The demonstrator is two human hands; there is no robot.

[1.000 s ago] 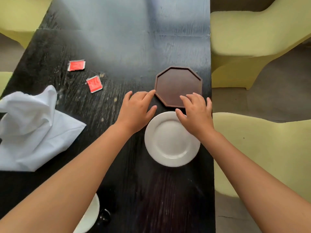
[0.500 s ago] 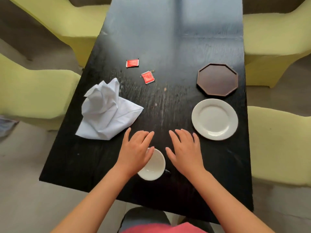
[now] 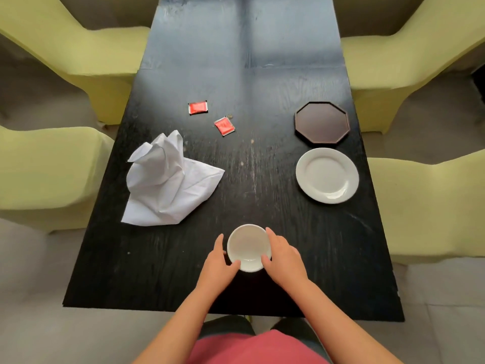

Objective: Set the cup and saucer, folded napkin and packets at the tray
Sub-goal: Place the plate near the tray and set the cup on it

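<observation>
Cup [image 3: 248, 247] is sitting near the front edge of the table [image 3: 262, 61], and you've got both hands cupped around it: left hand [image 3: 219, 261] curled on the left wall with thumb near the rim, right hand [image 3: 282, 256] wrapped on the other side, fingers against the white wall. I'd say grip low and even so it doesn't tip, lift straight up, then carry it to the saucer [image 3: 327, 175], which is parked just below the octagonal tray [image 3: 322, 122] on the right side. Watch that side though, saucer and tray both sit close to the table's right edge, so come down centred and don't shove anything outward. Path across looks open, bare dark wood between cup and saucer. Crumpled napkin [image 3: 168, 179] isn't folded yet, well off to the left, and the two red packets [image 3: 198, 108] lie beyond it, nowhere near your route.
</observation>
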